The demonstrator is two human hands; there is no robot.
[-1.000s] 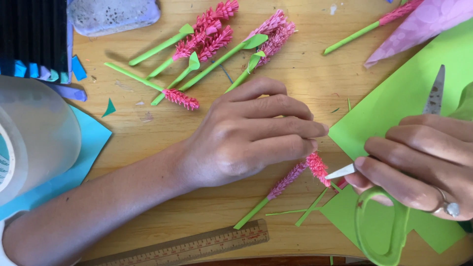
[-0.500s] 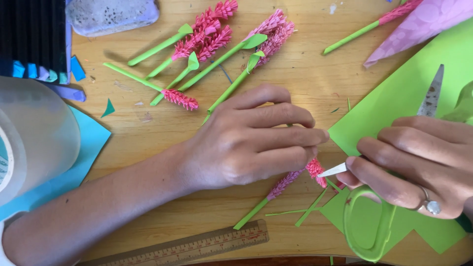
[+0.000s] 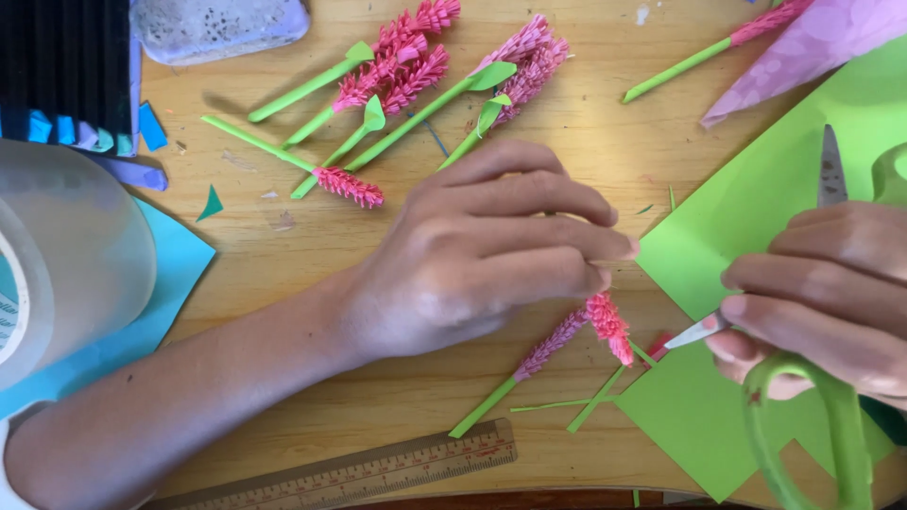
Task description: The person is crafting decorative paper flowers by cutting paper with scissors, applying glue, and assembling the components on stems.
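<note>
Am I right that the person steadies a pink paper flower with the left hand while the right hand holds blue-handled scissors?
Not quite: in the head view the scissors have green handles, not blue. The left hand does steady the pink paper flower, and the right hand holds the scissors.

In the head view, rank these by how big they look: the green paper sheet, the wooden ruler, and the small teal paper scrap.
1. Green paper sheet, largest.
2. Wooden ruler, though partly cut off by the frame edge.
3. Teal paper scrap, smallest.
</note>
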